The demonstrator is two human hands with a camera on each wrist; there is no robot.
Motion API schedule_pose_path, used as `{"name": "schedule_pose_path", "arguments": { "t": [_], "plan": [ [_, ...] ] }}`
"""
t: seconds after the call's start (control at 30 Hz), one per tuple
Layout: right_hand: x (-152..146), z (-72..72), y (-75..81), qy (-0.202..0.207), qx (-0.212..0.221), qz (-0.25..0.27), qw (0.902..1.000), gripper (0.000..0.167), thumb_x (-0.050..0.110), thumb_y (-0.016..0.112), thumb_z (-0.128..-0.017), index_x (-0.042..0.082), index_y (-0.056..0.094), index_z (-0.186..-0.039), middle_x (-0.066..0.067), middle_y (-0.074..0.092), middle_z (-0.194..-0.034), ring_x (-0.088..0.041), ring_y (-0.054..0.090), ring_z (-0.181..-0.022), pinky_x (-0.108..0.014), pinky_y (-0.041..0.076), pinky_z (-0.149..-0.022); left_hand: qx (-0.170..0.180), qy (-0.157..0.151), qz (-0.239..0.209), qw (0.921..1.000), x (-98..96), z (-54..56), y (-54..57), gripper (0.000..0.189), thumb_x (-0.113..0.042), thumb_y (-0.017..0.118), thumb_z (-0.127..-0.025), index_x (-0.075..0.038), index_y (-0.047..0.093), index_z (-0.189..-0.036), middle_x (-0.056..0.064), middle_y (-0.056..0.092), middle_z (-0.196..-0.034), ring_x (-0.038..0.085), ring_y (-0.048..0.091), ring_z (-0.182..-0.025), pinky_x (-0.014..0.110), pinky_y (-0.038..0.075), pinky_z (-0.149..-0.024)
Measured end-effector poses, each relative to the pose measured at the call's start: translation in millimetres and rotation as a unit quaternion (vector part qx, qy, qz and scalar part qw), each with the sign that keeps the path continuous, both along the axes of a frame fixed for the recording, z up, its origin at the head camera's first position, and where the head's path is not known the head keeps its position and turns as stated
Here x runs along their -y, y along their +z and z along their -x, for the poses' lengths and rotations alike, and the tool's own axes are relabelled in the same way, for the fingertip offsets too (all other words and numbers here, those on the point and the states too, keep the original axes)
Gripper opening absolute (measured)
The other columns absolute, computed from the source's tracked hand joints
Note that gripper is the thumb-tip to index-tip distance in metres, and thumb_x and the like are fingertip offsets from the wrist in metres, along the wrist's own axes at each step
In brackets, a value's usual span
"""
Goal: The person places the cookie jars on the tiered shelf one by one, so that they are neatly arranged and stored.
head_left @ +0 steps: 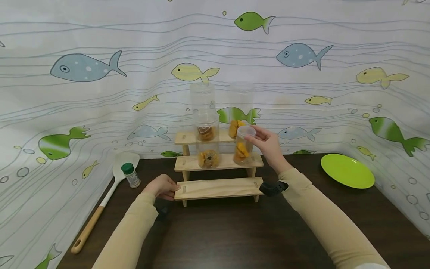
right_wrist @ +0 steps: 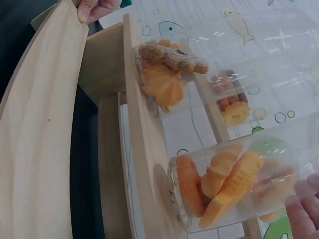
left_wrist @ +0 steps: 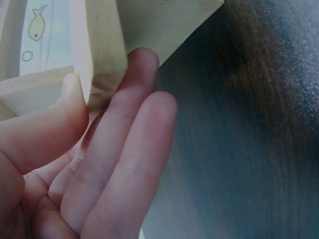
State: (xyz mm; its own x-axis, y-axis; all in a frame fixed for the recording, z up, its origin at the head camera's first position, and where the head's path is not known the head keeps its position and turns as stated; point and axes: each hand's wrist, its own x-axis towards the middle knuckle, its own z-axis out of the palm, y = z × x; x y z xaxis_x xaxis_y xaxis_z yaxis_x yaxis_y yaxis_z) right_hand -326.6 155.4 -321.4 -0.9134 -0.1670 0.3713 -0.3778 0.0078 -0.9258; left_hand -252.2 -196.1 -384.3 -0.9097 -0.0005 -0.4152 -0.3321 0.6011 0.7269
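A three-tier wooden stand (head_left: 219,188) holds clear jars of cookies. My left hand (head_left: 162,186) pinches the left end of the lowest board, thumb on top and fingers underneath, as the left wrist view shows. My right hand (head_left: 267,144) grips the upper part of a clear jar (head_left: 242,147) with orange-yellow cookies, at the right end of the middle tier. In the right wrist view, this jar's base is right at the middle board (right_wrist: 149,164). Left of it on the same tier stands another cookie jar (head_left: 208,158).
Two more cookie jars stand on the top tier, one at left (head_left: 205,133), one at right (head_left: 233,129). To the left lie a white spatula (head_left: 109,194) with a wooden handle and a green-capped shaker (head_left: 131,175). A lime-green plate (head_left: 347,170) rests at the right, near the fish-patterned backdrop.
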Motion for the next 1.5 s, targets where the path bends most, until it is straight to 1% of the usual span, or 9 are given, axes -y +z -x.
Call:
{"name": "schedule_pose_path", "arguments": {
  "t": [0.1,0.23,0.43,0.57,0.7,0.97,1.17,1.33,1.5],
  "plan": [
    [1.3,0.6,-0.6,0.003,0.0,-0.007,1.0,0.053,0.017,0.07,-0.087,0.004,0.051,-0.135,-0.02,0.055,-0.132,-0.017,0.059,-0.115,-0.02,0.051,-0.09,0.0,-0.001,0.0,1.0,-1.8,0.4,0.9,0.026,-0.008,0.06,-0.093,0.016,0.061,-0.104,0.014,0.068,-0.079,0.019,0.067,-0.069,0.039,0.06,-0.069],
    [0.7,1.1,-1.0,0.001,0.006,-0.011,0.9999,0.055,0.018,0.071,-0.086,0.005,0.051,-0.136,-0.019,0.055,-0.132,-0.017,0.059,-0.115,-0.02,0.051,-0.09,0.001,-0.004,0.003,1.0,-3.7,0.9,2.2,0.026,-0.008,0.06,-0.093,0.016,0.061,-0.105,0.014,0.068,-0.079,0.019,0.067,-0.069,0.038,0.06,-0.069],
    [1.5,0.1,1.5,-0.008,0.008,-0.022,0.9997,0.056,0.019,0.071,-0.086,0.006,0.05,-0.136,-0.019,0.055,-0.132,-0.024,0.057,-0.118,-0.02,0.051,-0.09,0.004,0.0,0.003,1.0,-3.9,1.2,5.1,0.027,-0.008,0.06,-0.093,0.016,0.061,-0.106,0.019,0.069,-0.083,0.02,0.067,-0.07,0.039,0.059,-0.07],
    [3.6,-0.3,3.1,-0.028,-0.006,-0.05,0.9983,0.058,0.023,0.072,-0.085,0.006,0.051,-0.136,-0.018,0.056,-0.131,-0.027,0.056,-0.118,-0.023,0.051,-0.091,0.004,-0.002,0.002,1.0,-3.5,1.9,6.4,0.027,-0.008,0.059,-0.093,0.016,0.06,-0.106,0.02,0.069,-0.085,0.02,0.067,-0.071,0.039,0.06,-0.07],
    [4.2,-0.8,2.5,-0.042,-0.022,-0.073,0.9962,0.059,0.027,0.072,-0.085,0.007,0.051,-0.137,-0.016,0.057,-0.13,-0.027,0.057,-0.117,-0.026,0.051,-0.092,0.001,-0.005,0.003,1.0,-3.4,1.7,7.3,0.028,-0.008,0.059,-0.094,0.017,0.06,-0.106,0.019,0.069,-0.083,0.019,0.066,-0.07,0.039,0.06,-0.07],
    [1.7,-0.4,-1.7,-0.053,-0.029,-0.084,0.9946,0.06,0.032,0.072,-0.085,0.009,0.051,-0.136,-0.015,0.058,-0.129,-0.026,0.058,-0.116,-0.027,0.051,-0.093,0.001,-0.003,0.006,1.0,-5.0,0.3,6.9,0.027,-0.008,0.059,-0.093,0.017,0.06,-0.105,0.015,0.068,-0.079,0.018,0.066,-0.067,0.038,0.06,-0.069],
    [-1.8,-1.0,-2.6,-0.042,-0.023,-0.083,0.9954,0.06,0.032,0.071,-0.086,0.009,0.05,-0.137,-0.014,0.056,-0.131,-0.025,0.056,-0.119,-0.03,0.05,-0.096,-0.001,-0.003,0.001,1.0,-5.0,0.2,4.5,0.028,-0.008,0.059,-0.094,0.017,0.06,-0.105,0.016,0.068,-0.079,0.018,0.066,-0.067,0.039,0.06,-0.069],
    [-5.5,-3.8,-3.2,-0.035,-0.012,-0.078,0.9963,0.061,0.033,0.07,-0.087,0.009,0.049,-0.138,-0.013,0.054,-0.135,-0.025,0.053,-0.123,-0.034,0.047,-0.099,0.001,0.001,-0.006,1.0,-2.3,0.3,1.7,0.028,-0.008,0.059,-0.094,0.017,0.06,-0.105,0.013,0.067,-0.076,0.017,0.065,-0.066,0.039,0.06,-0.069],
    [-10.3,-4.8,-5.5,-0.025,-0.002,-0.08,0.9965,0.061,0.032,0.069,-0.088,0.009,0.047,-0.139,-0.012,0.052,-0.137,-0.023,0.05,-0.126,-0.032,0.046,-0.101,0.013,0.012,-0.024,0.9996,2.7,0.3,-1.3,0.032,-0.01,0.059,-0.094,0.017,0.058,-0.11,0.012,0.068,-0.079,0.017,0.066,-0.069,0.038,0.06,-0.071]
  ]
}}
